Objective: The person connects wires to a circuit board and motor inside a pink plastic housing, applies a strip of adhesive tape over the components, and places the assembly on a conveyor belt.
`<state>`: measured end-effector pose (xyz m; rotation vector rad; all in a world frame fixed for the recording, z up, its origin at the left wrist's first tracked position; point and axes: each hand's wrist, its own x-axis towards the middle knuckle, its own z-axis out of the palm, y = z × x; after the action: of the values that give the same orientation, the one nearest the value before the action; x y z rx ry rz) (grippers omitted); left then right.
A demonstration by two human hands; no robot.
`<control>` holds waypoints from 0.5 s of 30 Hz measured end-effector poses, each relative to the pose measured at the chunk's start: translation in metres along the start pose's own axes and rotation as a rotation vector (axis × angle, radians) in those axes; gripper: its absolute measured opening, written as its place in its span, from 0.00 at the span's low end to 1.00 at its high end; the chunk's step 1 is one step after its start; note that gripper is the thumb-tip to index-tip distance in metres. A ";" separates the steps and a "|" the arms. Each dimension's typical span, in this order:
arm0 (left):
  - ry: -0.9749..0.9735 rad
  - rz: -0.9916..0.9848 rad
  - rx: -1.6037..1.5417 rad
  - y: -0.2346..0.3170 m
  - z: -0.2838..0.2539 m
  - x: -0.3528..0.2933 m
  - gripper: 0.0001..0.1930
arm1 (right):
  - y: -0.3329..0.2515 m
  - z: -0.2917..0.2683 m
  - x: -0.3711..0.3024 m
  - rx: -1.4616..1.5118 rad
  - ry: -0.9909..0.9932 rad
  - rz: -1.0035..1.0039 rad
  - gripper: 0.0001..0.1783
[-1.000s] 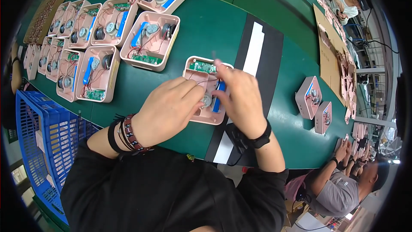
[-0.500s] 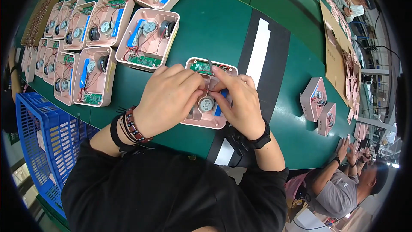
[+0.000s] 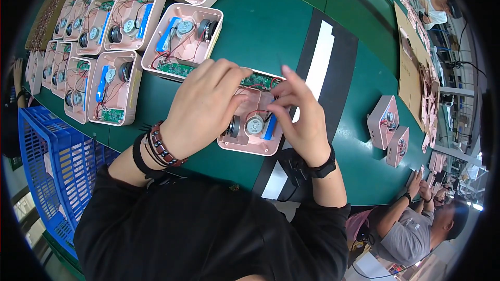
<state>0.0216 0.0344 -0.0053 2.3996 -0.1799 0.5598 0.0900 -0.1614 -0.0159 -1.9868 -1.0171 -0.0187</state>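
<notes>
Before me on the green table lies an open pink speaker housing (image 3: 250,147). Inside it are a green circuit board (image 3: 259,80), a round grey speaker (image 3: 254,124), a blue battery (image 3: 270,126), a dark round driver (image 3: 234,126) and thin red wires (image 3: 259,111). My left hand (image 3: 205,106) is closed over the housing's left side, its fingers bent at the upper-left wall; the fingertips are partly hidden. Above the housing's right side, my right hand (image 3: 302,115) has its fingers curled around a thin dark tool (image 3: 279,61), smeared by motion.
Rows of similar pink housings (image 3: 115,87) with parts inside stand at the left. A blue basket (image 3: 65,171) is at the lower left. Black matting with a white strip (image 3: 319,54) crosses the table. Two housings (image 3: 383,119) stand at the right, near cardboard (image 3: 409,67) and co-workers.
My right hand has moved right and away from my left hand, with the thin tool swinging up. The two hands' fingertips, together at the wires before, are now apart. The view has shifted slightly.
</notes>
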 end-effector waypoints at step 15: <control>-0.294 -0.007 -0.153 -0.001 -0.004 0.006 0.06 | -0.003 0.000 0.000 -0.228 -0.020 -0.126 0.42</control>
<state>0.0259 0.0378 -0.0009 2.3209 -0.3288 0.1791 0.0878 -0.1606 -0.0139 -2.1267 -1.1968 -0.1915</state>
